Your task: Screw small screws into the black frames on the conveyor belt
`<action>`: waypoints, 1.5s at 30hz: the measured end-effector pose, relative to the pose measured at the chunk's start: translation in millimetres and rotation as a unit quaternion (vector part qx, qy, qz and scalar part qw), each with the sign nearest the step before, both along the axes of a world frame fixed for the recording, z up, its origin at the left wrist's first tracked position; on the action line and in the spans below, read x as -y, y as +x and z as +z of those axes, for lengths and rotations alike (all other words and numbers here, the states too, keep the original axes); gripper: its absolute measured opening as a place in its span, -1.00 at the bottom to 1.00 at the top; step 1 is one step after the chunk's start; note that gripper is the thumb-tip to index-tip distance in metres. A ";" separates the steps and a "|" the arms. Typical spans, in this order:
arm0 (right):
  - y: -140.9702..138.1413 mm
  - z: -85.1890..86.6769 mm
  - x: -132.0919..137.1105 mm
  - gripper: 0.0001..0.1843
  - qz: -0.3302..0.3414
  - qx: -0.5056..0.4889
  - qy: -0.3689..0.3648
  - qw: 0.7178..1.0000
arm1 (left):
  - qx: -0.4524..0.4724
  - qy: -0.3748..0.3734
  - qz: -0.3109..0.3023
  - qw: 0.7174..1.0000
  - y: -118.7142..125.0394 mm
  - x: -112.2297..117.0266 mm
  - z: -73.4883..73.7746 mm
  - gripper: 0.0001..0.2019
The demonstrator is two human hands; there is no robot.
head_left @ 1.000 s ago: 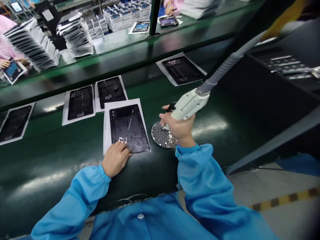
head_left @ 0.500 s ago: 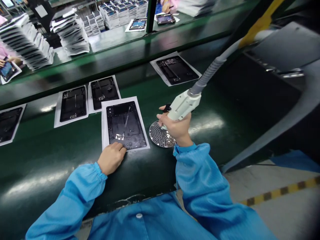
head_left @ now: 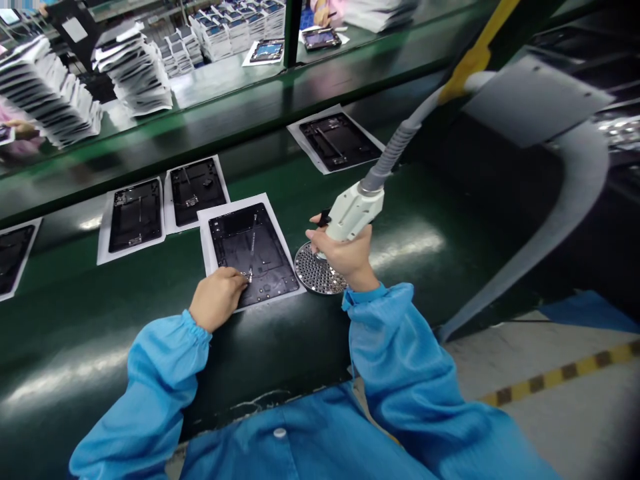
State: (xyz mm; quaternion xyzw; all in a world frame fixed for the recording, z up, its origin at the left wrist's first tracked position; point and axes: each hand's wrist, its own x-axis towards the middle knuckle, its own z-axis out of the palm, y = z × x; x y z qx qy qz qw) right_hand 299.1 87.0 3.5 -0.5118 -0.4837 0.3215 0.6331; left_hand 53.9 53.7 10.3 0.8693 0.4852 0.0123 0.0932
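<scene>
My left hand (head_left: pixel 219 299) reaches over the lower left edge of a black tablet housing (head_left: pixel 255 257) that lies on white sheet. Its fingers are pinched at a small silver circuit board (head_left: pixel 249 276), which they partly hide. A thin ribbon cable (head_left: pixel 253 243) runs up the housing from there. In my right hand (head_left: pixel 350 257) is a pale green hand tool (head_left: pixel 354 212) with a black lever and a grey hose, gripped with its tip down. Below the tool's tip rests a round perforated metal disc (head_left: pixel 313 270), beside the housing; whether they are joined I cannot tell.
More tablet housings on white sheets lie along the green belt (head_left: pixel 270 367), such as one to the left (head_left: pixel 137 217) and one at the back (head_left: pixel 340 141). The grey hose (head_left: pixel 520 247) loops at right. Beyond the rail stand stacks of sheeted parts (head_left: pixel 133 70) and other people's hands.
My left hand has moved up from the housing's lower edge onto the small circuit board, and the board has turned and shifted a little. My right hand keeps hold of the tool over the disc.
</scene>
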 end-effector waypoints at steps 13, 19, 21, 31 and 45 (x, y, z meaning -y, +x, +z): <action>-1.7 5.3 7.1 -0.83 -0.011 -0.026 0.032 0.999 | 0.121 -0.079 0.060 0.988 13.8 -12.3 1.1 -0.91; -3.3 10.1 9.9 -0.83 0.003 -0.017 0.033 0.999 | 0.229 -0.144 0.144 0.952 25.8 9.9 -16.2 -0.88; -3.6 10.6 10.4 -0.83 0.003 -0.017 0.037 0.999 | 0.204 -0.140 0.139 0.959 28.9 13.9 -19.3 -0.86; -3.6 11.8 11.6 -0.81 0.006 -0.008 0.044 0.999 | 0.126 -0.088 0.102 0.983 28.8 12.0 -19.7 -0.88; -30.7 14.4 25.5 -0.80 0.088 -0.039 0.048 0.994 | 0.053 0.135 -0.101 0.984 9.5 24.9 -37.0 -0.74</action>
